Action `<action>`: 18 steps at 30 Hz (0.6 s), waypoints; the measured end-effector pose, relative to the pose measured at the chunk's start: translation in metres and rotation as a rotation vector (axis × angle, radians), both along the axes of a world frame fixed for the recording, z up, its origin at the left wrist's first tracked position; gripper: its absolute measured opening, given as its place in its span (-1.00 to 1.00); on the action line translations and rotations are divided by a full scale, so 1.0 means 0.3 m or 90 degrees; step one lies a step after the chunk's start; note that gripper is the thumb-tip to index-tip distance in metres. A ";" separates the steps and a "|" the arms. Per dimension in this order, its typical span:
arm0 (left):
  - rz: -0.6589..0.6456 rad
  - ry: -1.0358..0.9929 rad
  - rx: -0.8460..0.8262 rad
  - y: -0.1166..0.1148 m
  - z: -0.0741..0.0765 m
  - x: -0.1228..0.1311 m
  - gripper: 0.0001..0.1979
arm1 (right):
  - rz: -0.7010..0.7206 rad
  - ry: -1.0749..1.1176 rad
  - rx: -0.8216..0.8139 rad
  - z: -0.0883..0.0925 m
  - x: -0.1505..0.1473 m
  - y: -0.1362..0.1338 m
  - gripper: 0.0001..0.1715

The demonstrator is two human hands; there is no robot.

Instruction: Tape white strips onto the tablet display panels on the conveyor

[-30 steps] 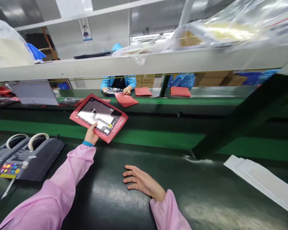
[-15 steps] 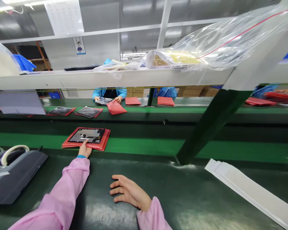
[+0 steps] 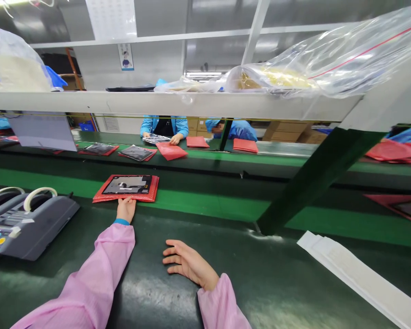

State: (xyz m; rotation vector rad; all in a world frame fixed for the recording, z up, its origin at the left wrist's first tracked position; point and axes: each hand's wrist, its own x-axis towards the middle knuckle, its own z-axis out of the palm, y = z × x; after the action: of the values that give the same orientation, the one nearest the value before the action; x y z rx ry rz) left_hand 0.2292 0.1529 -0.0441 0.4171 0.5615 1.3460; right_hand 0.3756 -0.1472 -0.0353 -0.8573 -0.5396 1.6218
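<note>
A stack of red bubble bags (image 3: 104, 197) with a flat tablet-like screen panel (image 3: 130, 184) on top lies on the green belt. My left hand (image 3: 126, 210) reaches forward to the near edge of the stack. Its fingertips are at the red edge and seem to pinch it; the undersides of the fingers are hidden. My right hand (image 3: 190, 265) hovers over the dark green bench, fingers apart and curved, with nothing in it.
At left stands a grey tape-dispenser-like machine (image 3: 51, 224). White strips (image 3: 359, 278) lie at right, beside a slanted dark green post (image 3: 315, 178). Another red bag (image 3: 380, 200) shows on the belt's right edge. Across, a person (image 3: 164, 125) handles bags.
The view has swung left and down. My left hand has drawn back from the panel's top to the bag edge. A red bag has come into sight at far right.
</note>
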 end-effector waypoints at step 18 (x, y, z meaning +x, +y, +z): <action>-0.169 0.332 0.339 -0.248 -0.053 -0.265 -0.02 | -0.125 -0.025 0.001 0.000 0.058 -0.025 -0.55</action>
State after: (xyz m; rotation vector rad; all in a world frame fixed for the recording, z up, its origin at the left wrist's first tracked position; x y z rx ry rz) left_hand 0.1497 0.0784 -0.0600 1.2585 0.5398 1.1136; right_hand 0.3930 -0.1546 -0.0354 -0.9138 -0.4693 1.4272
